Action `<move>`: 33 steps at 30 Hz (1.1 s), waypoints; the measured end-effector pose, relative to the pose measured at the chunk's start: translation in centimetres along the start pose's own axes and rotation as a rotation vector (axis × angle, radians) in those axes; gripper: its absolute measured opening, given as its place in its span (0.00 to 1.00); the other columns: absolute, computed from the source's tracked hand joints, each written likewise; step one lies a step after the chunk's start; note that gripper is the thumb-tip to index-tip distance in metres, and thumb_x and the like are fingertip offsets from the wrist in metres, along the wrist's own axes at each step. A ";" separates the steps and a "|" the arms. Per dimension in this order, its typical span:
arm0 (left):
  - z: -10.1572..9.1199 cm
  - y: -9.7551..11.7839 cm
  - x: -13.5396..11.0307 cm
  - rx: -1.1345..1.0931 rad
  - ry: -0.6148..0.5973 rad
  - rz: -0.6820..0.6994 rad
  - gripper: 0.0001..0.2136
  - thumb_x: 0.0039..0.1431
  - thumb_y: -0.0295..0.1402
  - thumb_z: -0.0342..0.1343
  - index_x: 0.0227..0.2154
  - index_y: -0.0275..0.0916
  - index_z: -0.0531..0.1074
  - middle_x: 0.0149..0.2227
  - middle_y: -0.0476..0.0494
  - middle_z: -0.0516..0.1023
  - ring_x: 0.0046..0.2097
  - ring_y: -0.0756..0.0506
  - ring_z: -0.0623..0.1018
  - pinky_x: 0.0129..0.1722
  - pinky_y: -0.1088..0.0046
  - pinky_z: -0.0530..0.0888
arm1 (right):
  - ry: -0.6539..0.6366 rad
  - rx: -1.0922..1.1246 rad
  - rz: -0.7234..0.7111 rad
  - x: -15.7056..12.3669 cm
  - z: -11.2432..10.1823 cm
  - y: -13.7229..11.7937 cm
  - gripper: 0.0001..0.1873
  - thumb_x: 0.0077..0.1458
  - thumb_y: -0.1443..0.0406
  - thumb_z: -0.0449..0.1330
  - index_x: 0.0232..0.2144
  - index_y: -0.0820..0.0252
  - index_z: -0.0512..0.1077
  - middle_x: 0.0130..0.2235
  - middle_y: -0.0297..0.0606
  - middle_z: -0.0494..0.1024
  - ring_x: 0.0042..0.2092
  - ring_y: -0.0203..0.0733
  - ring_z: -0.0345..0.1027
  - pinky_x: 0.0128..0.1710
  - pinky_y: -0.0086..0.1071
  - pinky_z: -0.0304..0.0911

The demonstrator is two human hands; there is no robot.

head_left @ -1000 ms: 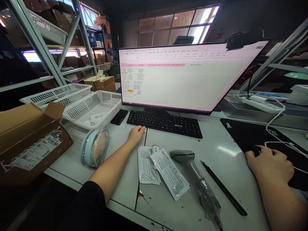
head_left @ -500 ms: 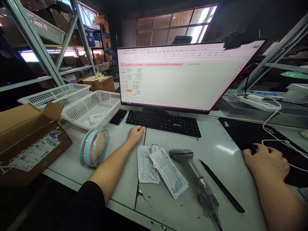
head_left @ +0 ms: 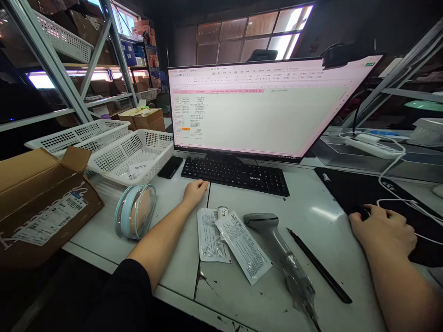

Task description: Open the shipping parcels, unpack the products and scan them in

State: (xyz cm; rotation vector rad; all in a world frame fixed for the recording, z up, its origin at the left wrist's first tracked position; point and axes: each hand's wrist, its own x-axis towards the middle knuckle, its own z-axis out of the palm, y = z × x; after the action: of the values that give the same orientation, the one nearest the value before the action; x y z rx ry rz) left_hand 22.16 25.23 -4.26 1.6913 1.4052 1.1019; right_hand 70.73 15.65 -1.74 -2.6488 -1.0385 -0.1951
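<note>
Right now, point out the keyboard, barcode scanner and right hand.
Keyboard point(head_left: 235, 176): head view, middle of the keys.
Barcode scanner point(head_left: 284, 253): head view, grey handle.
Right hand point(head_left: 385, 231): head view, back of the hand.

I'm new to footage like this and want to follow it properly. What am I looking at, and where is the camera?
There is no machine here: you see a person's own two bare hands, filmed by a camera worn on the head, looking forward and down. The left hand is loosely curled near the front edge of a keyboard, holding nothing visible. The right hand covers what looks like a computer mouse, mostly hidden, on a black mat. On the desk between them lie two printed packets with a small white tube, a gray handheld scanner and a black pen-like stick. Behind stands a lit monitor; its small text is unreadable.
</note>
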 end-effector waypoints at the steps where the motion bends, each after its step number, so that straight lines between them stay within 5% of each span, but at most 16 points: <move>1: 0.0 0.0 0.0 0.000 0.000 0.000 0.18 0.65 0.44 0.51 0.22 0.41 0.67 0.27 0.50 0.74 0.33 0.47 0.73 0.35 0.71 0.64 | 0.001 0.000 0.001 0.0 0.1 0.0 0.37 0.64 0.49 0.43 0.65 0.63 0.69 0.66 0.60 0.65 0.63 0.72 0.63 0.60 0.56 0.63; 33: -0.1 0.2 -0.1 0.043 -0.001 0.002 0.18 0.66 0.43 0.51 0.23 0.40 0.69 0.23 0.52 0.71 0.31 0.47 0.70 0.33 0.71 0.63 | 0.018 0.017 -0.007 -0.4 -0.2 -0.3 0.41 0.63 0.45 0.40 0.63 0.63 0.70 0.65 0.62 0.65 0.62 0.73 0.64 0.59 0.57 0.62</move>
State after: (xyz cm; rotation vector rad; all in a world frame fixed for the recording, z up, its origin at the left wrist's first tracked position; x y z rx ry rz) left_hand 22.15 25.14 -4.08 1.7236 1.4362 1.0791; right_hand 70.19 15.53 -1.57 -2.6235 -1.0388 -0.2098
